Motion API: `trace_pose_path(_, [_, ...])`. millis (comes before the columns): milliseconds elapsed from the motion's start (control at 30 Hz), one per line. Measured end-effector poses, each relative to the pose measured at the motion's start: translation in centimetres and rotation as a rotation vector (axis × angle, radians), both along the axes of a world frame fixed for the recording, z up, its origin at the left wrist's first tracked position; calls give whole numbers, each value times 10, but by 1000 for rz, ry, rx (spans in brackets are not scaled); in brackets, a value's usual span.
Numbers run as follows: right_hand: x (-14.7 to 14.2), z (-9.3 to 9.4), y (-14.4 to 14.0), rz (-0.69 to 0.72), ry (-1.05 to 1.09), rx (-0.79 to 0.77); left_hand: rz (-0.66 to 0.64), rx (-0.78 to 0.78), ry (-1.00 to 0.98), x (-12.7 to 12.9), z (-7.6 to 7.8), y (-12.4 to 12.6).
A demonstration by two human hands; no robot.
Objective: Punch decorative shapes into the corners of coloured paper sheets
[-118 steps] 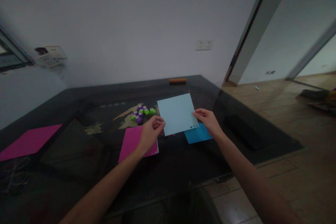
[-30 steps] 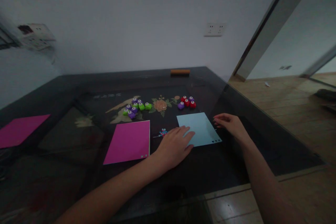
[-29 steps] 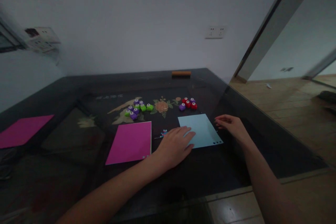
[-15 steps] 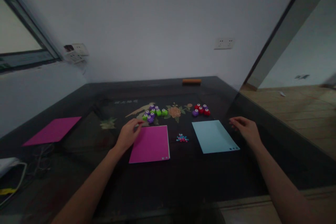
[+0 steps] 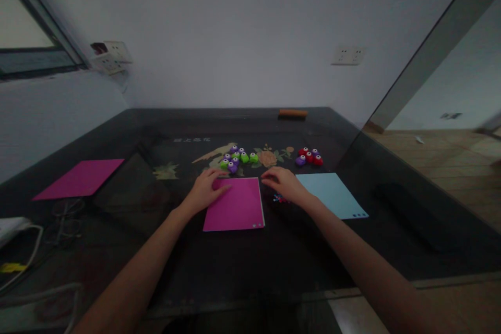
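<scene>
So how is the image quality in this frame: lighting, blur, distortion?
Head view: dim and underexposed, so the dark table swallows detail; the pink sheet and light blue sheet still read clearly. Wide-angle bending shows at the edges; the small punches look soft.

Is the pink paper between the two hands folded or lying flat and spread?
Spread flat. The pink paper shows one full square face on the table, with no crease or raised corner visible.

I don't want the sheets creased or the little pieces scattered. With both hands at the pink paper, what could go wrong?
Left hand presses the magenta paper sheet at its far left corner; lifting there may bend it. Right hand hovers over the small pile of coloured paper cutouts, which a sweep could scatter. The green and purple plastic punches sit just beyond, easily knocked.
</scene>
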State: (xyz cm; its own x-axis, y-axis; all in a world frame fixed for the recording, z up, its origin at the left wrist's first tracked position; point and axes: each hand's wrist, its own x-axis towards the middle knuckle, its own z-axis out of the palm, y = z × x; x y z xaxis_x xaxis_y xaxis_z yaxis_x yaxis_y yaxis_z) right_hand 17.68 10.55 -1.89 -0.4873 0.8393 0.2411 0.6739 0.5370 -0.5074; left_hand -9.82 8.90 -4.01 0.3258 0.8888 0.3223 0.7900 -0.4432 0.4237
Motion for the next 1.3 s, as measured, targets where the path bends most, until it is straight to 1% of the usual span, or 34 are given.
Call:
trace_pose_path(100, [-18, -9, 7, 26, -93, 37, 44, -53, 86, 0, -1, -1])
trace_pose_path(267, [-24, -19, 10, 19, -208, 66, 66, -81, 191, 1, -5, -2])
trace_pose_path(500, [-24, -22, 11, 38, -179, 62, 48, -59, 193, 2, -8, -1])
trace_pose_path(767, [-27, -19, 8, 32, -87, 59, 64, -30, 210, 5, -2, -5])
trace_pose_path(933, [-28, -21, 8, 40, -61, 24, 43, -45, 154, 8, 2, -6])
trace_pose_path(1067, [-29, -23, 10, 55, -64, 1, 20, -42, 0, 6, 3, -4])
trace_pose_path(1200, [-29, -23, 10, 50, -78, -10, 81, -39, -166, 4, 2, -3])
trace_pose_path(1300, [-29, -22, 7, 33, -73, -7, 106, -37, -187, 4, 3, -3])
